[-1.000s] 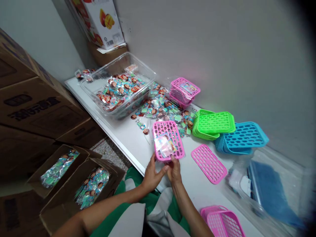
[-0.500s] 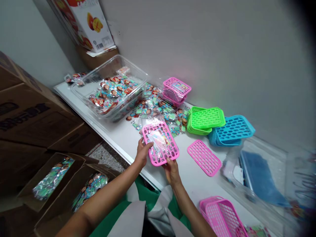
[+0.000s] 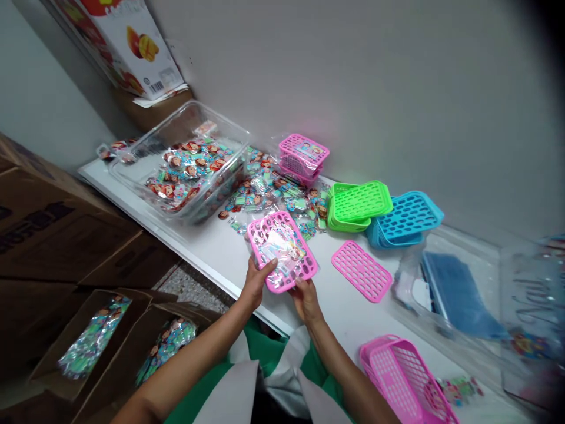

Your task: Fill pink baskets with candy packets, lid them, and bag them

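A pink plastic basket (image 3: 282,252) with a holed pink lid, wrapped in shiny clear film, is held over the table's front part. A printed card shows on its top. My left hand (image 3: 255,282) grips its left near side, thumb lying on top. At the near right corner my right hand (image 3: 306,299) is closed on its edge, with the fingertips partly hidden beneath. Right of it a loose pink lid (image 3: 362,271) lies flat on the white table (image 3: 326,318). Small printed packets (image 3: 256,191) are scattered just behind the held basket.
A clear tub (image 3: 194,209) of packets stands left. Behind are a wrapped pink basket (image 3: 303,156), green baskets (image 3: 353,206) and blue baskets (image 3: 401,221). Clear bags (image 3: 459,294) lie right, pink baskets (image 3: 397,377) near front. Open cartons (image 3: 145,330) sit below the table's left edge.
The view has shifted slightly, so most things on the table appear a little farther left. Both hands keep hold of the wrapped pink basket; its plastic now lies closer to its far edge.
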Available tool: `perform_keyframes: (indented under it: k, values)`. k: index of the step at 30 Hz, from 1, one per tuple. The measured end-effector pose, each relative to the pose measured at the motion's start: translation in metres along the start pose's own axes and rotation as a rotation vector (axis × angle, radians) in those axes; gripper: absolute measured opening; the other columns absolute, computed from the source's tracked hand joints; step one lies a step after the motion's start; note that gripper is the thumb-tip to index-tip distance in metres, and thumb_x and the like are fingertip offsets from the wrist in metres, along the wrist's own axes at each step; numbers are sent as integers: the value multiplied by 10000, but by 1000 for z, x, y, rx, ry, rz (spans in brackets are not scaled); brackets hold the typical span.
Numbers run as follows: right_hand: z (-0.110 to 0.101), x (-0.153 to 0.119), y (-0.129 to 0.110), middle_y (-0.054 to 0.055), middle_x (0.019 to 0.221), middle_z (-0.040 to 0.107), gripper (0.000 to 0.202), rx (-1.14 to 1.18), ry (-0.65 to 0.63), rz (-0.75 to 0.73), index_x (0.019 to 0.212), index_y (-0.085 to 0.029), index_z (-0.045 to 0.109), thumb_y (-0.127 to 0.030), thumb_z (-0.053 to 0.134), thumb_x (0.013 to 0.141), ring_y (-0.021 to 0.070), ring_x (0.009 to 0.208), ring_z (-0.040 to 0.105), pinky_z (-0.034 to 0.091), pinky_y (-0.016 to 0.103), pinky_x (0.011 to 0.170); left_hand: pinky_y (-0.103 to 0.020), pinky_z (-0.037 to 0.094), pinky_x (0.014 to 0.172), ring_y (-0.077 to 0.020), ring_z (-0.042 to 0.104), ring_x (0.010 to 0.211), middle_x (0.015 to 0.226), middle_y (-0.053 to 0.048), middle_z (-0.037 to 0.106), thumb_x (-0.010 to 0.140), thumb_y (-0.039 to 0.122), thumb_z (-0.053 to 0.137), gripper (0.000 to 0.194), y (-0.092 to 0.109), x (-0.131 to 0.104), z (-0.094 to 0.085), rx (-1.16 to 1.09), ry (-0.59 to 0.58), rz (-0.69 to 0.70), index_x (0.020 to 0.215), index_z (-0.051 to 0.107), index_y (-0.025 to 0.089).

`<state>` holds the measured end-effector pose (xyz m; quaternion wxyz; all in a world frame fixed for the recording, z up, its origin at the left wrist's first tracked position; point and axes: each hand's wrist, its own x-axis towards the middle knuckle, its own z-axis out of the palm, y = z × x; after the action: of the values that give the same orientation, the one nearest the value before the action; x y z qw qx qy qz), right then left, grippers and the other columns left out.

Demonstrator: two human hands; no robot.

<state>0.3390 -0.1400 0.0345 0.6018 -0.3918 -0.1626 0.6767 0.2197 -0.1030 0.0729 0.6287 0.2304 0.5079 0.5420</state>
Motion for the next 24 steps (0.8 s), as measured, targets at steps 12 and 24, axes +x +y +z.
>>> perform_keyframes:
  k: [12, 24]
  values:
    - [-87, 19, -18, 80, 1102, 689, 556, -200, -73, 175, 1123, -184, 642, -311, 781, 600, 297, 1024, 625, 463, 479, 916, -397, 333, 1034, -266, 468, 1210, 1260, -137, 531, 692, 426, 715, 610, 21, 68, -73, 935, 252, 488, 1223, 522, 194]
    - [-120, 17, -31, 35, 980, 717, 382, -531, 127, 127, 1049, -206, 698, -312, 739, 684, 237, 922, 639, 434, 447, 944, -284, 408, 570, -143, 540, 533, 618, -39, 631, 477, 524, 799, 509, 2, 100, -85, 864, -10, -246, 758, 647, 128]
